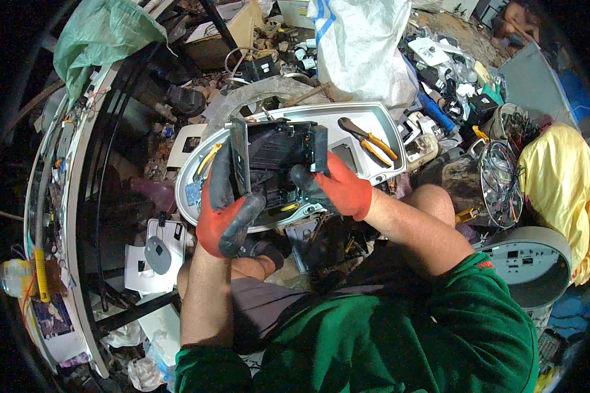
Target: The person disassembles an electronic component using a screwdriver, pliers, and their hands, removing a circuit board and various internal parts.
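Both my hands wear red gloves with dark grey palms and fingers. Between them is a black plastic box-like housing (278,154) with ribbed inner walls, held tilted. My left hand (226,206) is closed on its left side wall, the thumb at the lower edge. At the right end my right hand (334,187) grips the housing, fingers bent round its edge. The housing is over a white oval plastic shell (385,121) on my lap side. In that shell lie yellow-handled cutting pliers (368,142), to the right, and another yellow-handled tool (208,161), at the left.
A dark metal frame (105,177) with a light-edged shelf stands at the left. Beyond the shell is a white woven sack (364,52). Plastic and electronic scrap (432,72) is heaped at the right, near a yellow cloth bundle (557,196) and a grey round drum (524,268).
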Tool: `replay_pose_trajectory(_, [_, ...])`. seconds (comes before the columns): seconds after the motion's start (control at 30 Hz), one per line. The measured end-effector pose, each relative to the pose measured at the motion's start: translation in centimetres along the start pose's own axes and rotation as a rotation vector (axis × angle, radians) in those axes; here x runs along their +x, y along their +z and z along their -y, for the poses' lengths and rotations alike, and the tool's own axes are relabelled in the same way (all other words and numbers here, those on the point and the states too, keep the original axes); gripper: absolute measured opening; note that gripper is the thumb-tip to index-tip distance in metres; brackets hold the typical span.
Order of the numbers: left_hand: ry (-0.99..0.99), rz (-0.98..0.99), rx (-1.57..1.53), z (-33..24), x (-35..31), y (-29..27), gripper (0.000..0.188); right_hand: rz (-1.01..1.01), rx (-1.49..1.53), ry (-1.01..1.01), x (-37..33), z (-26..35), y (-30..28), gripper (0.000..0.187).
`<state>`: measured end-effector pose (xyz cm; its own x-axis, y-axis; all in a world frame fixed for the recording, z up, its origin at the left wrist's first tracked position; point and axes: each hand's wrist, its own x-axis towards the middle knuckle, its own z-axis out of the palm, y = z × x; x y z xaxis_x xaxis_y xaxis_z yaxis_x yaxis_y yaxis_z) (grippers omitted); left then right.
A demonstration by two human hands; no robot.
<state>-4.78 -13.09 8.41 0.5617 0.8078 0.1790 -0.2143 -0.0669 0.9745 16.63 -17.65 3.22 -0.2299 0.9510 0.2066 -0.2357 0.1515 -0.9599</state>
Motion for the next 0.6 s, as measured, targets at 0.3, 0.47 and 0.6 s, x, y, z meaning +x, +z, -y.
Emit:
replay_pose_trajectory(0.3, [-0.203,-0.165,-0.254,1.3,-0.5,-1.8,0.057,0.092,0.160,-0.084,0.6,2.4,0.4,0.084])
replay_pose_trajectory(0.47, [-0.369,-0.231,-0.251,1.8,0.3,-2.0,0.042,0.075,-0.084,-0.193,0.8,1.7,0.3,0.086])
replay_pose_trajectory(0.6, [-0.290,-0.252,-0.384,2.6,0.3,-0.8,0.038,0.069,0.025,-0.124,0.7,2.2,0.7,0.083])
